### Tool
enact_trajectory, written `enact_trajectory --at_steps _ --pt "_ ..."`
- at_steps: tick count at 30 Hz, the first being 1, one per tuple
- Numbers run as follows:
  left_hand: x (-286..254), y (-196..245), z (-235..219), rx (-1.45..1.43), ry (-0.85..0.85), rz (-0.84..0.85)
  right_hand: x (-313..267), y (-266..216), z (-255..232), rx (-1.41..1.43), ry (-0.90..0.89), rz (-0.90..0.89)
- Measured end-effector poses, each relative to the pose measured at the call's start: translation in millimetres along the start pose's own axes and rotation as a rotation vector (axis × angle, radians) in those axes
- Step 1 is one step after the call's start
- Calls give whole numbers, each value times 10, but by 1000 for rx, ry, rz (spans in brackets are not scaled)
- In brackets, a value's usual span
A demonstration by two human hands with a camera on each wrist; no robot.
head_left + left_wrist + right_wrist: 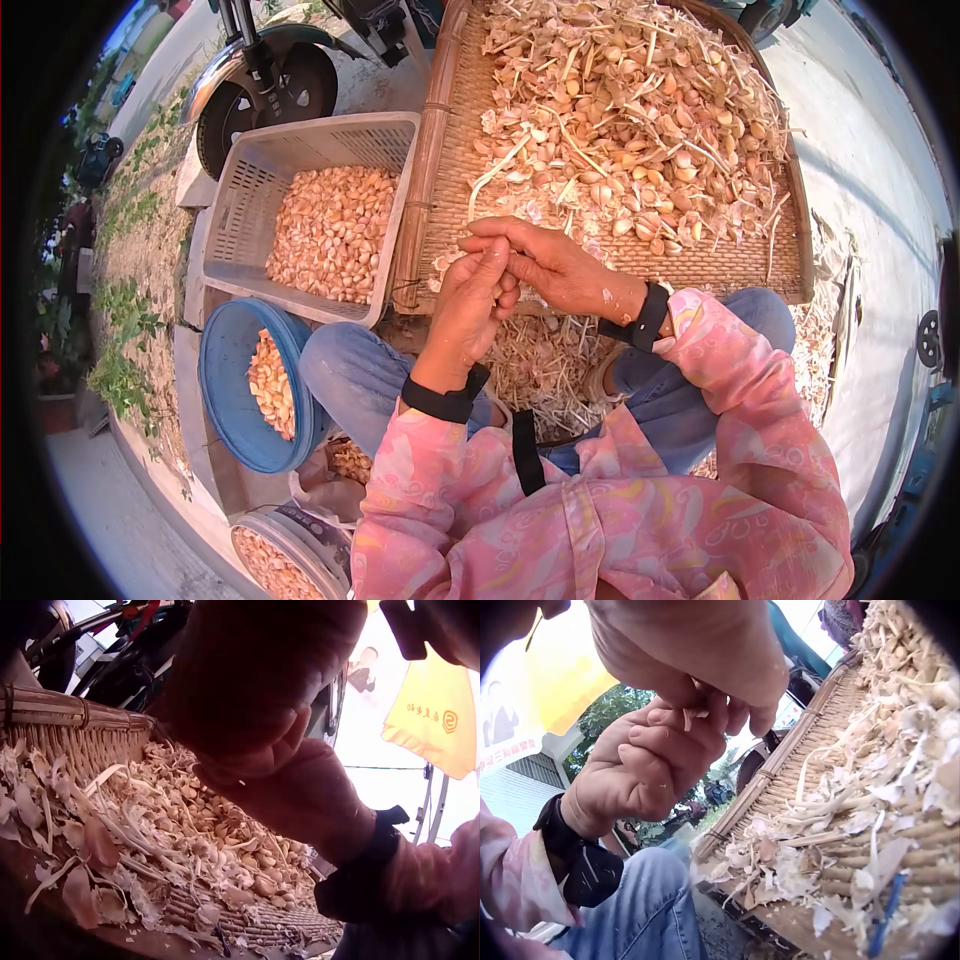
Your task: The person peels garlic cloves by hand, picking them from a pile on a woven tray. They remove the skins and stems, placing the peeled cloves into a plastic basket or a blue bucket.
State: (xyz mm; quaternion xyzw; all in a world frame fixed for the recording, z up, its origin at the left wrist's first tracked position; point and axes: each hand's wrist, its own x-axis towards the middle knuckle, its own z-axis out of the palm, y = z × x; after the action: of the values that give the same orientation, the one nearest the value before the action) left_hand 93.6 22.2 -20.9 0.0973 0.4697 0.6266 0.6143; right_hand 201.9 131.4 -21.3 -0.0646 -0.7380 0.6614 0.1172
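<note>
My left hand (pixel 462 312) and right hand (pixel 570 270) meet over the near left part of a woven tray (pixel 428 125). Both have curled fingers, and their fingertips pinch together at one spot. In the right wrist view a pale flake of garlic skin (pixel 695 716) pokes out there; the garlic clove between the fingers is mostly hidden. Just beyond the hands, a heap of garlic cloves (pixel 640 150) mixed with dry skins and stalks covers the tray. Loose skins (pixel 82 892) lie along its near edge in the left wrist view.
A plastic crate (pixel 235 245) of cloves stands left of the tray. Nearer are a blue bucket (pixel 225 400) and a white bucket (pixel 300 545), both holding cloves. Skins and stalks (pixel 545 375) litter the ground between the knees. A wheel (pixel 300 85) stands behind the crate.
</note>
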Motion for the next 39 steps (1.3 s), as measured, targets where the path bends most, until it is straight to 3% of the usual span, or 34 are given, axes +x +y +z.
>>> enact_trajectory --at_steps 3,4,7,9,10,11,13,16,19,23,26,28,31,35,37,39 --pt "-34 -25 -89 -43 34 20 34 104 90 -126 6 -39" --pt "-36 54 -150 -3 92 46 34 117 92 -373 60 -172" --pt "64 732 -351 50 228 251 89 131 -49 -385 174 -149" --pt "217 1185 -674 518 387 253 161 288 -304 -410 431 34" --pt "158 1320 -874 683 389 250 186 482 -503 -704 490 -21" --pt "139 1419 -970 853 386 251 225 627 -664 -815 448 -25" --pt "-284 1421 -844 806 560 317 257 834 -853 -1027 378 -23" --pt "-1157 1247 -1078 844 468 158 294 785 -701 -1090 385 -65" --pt "-1919 944 -1344 851 538 -74 322 710 -674 -1209 289 48" --pt "-2498 439 -1837 874 552 -369 286 732 -711 -951 294 63" --pt "-2685 39 -2327 945 547 -506 224 732 -606 -435 380 36" --pt "-2733 -263 -2671 996 552 -544 184 645 -552 -223 316 60" --pt "-2996 -1066 -4299 1451 41 -298 149 504 -479 -62 282 73" --pt "-2988 -1146 -3981 1529 235 -356 109 359 -426 0 278 289" --pt "-2832 -1022 -3632 1568 327 -382 122 368 -394 2 259 304" --pt "-2626 -779 -3200 1331 407 -406 117 347 -402 13 241 323"
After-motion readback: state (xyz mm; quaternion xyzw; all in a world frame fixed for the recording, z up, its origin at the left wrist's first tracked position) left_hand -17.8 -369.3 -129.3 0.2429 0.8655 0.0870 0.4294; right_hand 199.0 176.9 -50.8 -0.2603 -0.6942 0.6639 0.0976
